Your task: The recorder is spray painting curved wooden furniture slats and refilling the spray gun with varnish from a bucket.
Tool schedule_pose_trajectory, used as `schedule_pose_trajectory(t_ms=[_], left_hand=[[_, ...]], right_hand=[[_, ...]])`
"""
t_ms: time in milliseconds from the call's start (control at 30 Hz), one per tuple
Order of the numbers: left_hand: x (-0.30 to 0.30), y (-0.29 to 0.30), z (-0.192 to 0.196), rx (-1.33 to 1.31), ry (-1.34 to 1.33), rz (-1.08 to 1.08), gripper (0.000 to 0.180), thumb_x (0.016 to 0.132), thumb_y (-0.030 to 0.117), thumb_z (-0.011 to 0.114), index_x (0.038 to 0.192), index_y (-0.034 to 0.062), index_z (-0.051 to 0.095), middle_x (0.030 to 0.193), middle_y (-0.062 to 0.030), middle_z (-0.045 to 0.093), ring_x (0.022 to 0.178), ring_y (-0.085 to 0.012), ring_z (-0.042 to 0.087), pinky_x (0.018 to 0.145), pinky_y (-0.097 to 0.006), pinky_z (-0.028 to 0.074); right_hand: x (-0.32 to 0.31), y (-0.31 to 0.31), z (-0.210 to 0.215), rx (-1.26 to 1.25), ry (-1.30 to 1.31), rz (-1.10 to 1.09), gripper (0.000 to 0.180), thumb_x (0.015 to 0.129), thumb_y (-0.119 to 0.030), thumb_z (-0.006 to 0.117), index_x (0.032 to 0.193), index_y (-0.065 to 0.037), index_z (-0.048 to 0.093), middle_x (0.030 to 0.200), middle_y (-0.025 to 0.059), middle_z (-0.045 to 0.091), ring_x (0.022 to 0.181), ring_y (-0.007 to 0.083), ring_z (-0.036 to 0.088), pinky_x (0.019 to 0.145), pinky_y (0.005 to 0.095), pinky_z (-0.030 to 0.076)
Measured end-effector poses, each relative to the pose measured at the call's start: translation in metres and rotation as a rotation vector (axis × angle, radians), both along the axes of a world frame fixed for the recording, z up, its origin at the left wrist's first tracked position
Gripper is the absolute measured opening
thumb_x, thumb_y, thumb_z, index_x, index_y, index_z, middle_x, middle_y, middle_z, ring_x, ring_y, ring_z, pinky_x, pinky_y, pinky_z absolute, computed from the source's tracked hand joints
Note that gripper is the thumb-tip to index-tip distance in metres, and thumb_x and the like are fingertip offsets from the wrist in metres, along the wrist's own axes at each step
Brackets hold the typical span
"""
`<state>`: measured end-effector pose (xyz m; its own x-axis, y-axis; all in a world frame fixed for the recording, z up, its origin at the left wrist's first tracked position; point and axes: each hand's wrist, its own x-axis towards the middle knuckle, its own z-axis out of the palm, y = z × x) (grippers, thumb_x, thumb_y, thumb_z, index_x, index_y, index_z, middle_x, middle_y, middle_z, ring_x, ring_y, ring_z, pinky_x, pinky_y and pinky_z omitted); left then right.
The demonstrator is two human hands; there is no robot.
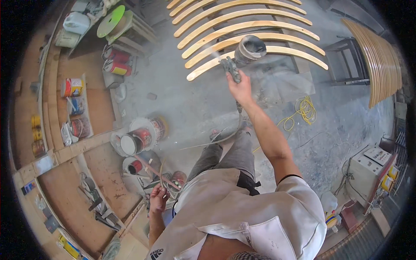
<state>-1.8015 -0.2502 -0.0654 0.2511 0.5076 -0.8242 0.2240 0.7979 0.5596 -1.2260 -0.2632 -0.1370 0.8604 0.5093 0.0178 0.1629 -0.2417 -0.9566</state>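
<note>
Head view, looking straight down over the person's shoulders onto a dusty concrete floor (195, 104); right hand (239, 86) is closed around the grip of a spray gun (231, 69), arm stretched forward and nearly straight, wrist level; the gun's metal cup (250, 48) sits above the hand, tilted a little, and its nozzle points left toward the work, where a faint mist shows at the tip.

Work in hand is a row of curved wooden slats (242, 30), laid side by side with gaps between them on a dark frame raised off the floor; judged, the spacing lets spray reach each edge, and the raised support keeps the pieces out of the floor dust; the gun hangs just over the nearest slat.

An air hose (225, 136) runs from under the gun back past the person's legs; left hand (158, 197), held low at the hip with the elbow bent, is closed narrowly on a loop of the hose, judged so as to keep it clear of the feet and the wet pieces.

More curved slats (381, 60) stand stacked at the right, well apart; open paint cans (134, 143) sit on the floor to the left; a yellow cord (305, 108) lies coiled beside the frame.
</note>
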Motion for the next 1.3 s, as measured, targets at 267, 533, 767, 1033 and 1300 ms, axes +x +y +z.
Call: schedule_pose_trajectory(t_ms=[267,533,767,1033,1300], left_hand=[[0.078,-0.020,0.014,0.053,-0.005,-0.022,0.020,0.093,0.007,0.060,0.113,0.0101,0.063,0.086,0.0008,0.062,0.077,-0.0125,0.058,0.070,-0.029,0.050],[0.159,-0.044,0.026,0.062,0.031,-0.127,0.019,0.093,0.006,0.059,0.112,0.0089,0.062,0.085,0.0006,0.062,0.076,-0.0122,0.058,0.069,-0.028,0.049],[0.208,-0.052,0.039,0.052,-0.001,-0.162,0.020,0.093,0.006,0.059,0.113,0.0054,0.061,0.085,-0.0009,0.063,0.074,-0.0113,0.057,0.064,-0.026,0.047],[0.215,-0.049,0.030,0.030,0.006,-0.202,0.022,0.092,0.003,0.059,0.113,0.0072,0.061,0.087,-0.0010,0.063,0.076,-0.0121,0.058,0.069,-0.027,0.049],[0.221,-0.048,0.026,0.013,-0.009,-0.281,0.026,0.092,0.002,0.059,0.118,0.0068,0.060,0.092,-0.0005,0.064,0.081,-0.0112,0.059,0.071,-0.026,0.051]], right_hand=[[0.109,-0.046,-0.004,0.027,-0.078,-0.195,0.020,0.084,-0.020,0.068,0.087,-0.001,0.064,0.068,0.0205,0.061,0.063,0.0383,0.059,0.059,0.0406,0.046],[0.193,-0.103,-0.010,0.023,-0.112,-0.313,0.019,0.084,-0.018,0.067,0.084,0.000,0.062,0.065,0.0184,0.060,0.060,0.0366,0.056,0.059,0.0406,0.045],[0.254,-0.161,-0.016,-0.003,-0.175,-0.449,0.021,0.084,-0.019,0.067,0.089,0.001,0.064,0.068,0.0185,0.062,0.063,0.0356,0.060,0.063,0.0422,0.046],[0.309,-0.220,-0.021,-0.033,-0.179,-0.618,0.025,0.084,-0.022,0.066,0.092,0.001,0.066,0.073,0.0190,0.067,0.071,0.0361,0.066,0.067,0.0410,0.049],[0.363,-0.280,-0.035,-0.074,-0.170,-0.639,0.030,0.083,-0.024,0.068,0.096,0.002,0.067,0.076,0.0197,0.068,0.075,0.0373,0.068,0.069,0.0413,0.051]])
